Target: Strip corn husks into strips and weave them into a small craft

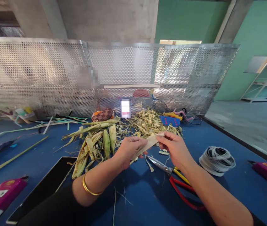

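Observation:
A pale strip of corn husk [150, 142] is stretched between my two hands above the blue table. My left hand [131, 149] pinches its lower left end, thumb on top. At the upper right end, my right hand [171, 145] grips it between thumb and fingers. Below and right of the strip lie scissors [163, 166] with red and yellow handles, partly covered by my right forearm. Behind my left hand is a pile of whole corn husks [100, 144], some green and some dry. Shredded husk bits [151, 121] are heaped beyond my hands.
A roll of white cord [217, 160] sits to the right. Pink power strips [8, 194] lie at both sides, near a black tray [46, 185]. A lit phone [125, 108] stands before the perforated metal screen [121, 62]. A checkered pouch [102, 115] lies behind the husks.

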`<state>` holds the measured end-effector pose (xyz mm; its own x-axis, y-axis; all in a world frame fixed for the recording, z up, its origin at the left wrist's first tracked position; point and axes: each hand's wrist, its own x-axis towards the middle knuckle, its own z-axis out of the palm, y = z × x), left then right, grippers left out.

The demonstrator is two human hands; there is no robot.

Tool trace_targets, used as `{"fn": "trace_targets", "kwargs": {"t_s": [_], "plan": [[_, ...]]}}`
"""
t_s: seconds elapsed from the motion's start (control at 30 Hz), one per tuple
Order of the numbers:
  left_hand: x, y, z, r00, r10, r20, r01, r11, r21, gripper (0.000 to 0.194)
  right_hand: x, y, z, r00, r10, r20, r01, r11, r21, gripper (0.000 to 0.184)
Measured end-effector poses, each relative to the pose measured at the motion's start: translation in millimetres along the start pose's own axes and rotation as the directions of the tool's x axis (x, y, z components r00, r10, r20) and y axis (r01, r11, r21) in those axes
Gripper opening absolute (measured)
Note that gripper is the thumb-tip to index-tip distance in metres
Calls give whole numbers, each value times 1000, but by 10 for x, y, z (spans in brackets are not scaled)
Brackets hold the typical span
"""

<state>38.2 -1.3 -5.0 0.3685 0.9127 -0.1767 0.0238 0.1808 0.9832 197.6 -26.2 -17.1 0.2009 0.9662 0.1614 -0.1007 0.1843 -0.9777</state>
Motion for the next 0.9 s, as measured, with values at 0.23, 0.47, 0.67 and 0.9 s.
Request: {"fn": "trace_targets", "kwargs": {"t_s": [0.23, 0.47, 0.67, 0.9], "plan": [[-6, -46, -9, 986, 147, 79, -157, 979, 130, 22, -40, -56, 31, 988, 52, 149, -29, 988, -153, 22], [-30, -105, 53, 995, 98, 4, -98, 994, -43, 29, -49, -67, 50, 997, 45, 58, -41, 997, -67, 27], [-24, -153, 87, 989, 134, -61, -139, 988, -73, 26, -77, -41, 57, 974, 146, 172, -149, 989, 4, 24], [9, -220, 109, 961, 247, -122, -234, 966, 109, 25, -86, 33, 95, 991, 123, 58, -121, 992, -31, 26]]}}
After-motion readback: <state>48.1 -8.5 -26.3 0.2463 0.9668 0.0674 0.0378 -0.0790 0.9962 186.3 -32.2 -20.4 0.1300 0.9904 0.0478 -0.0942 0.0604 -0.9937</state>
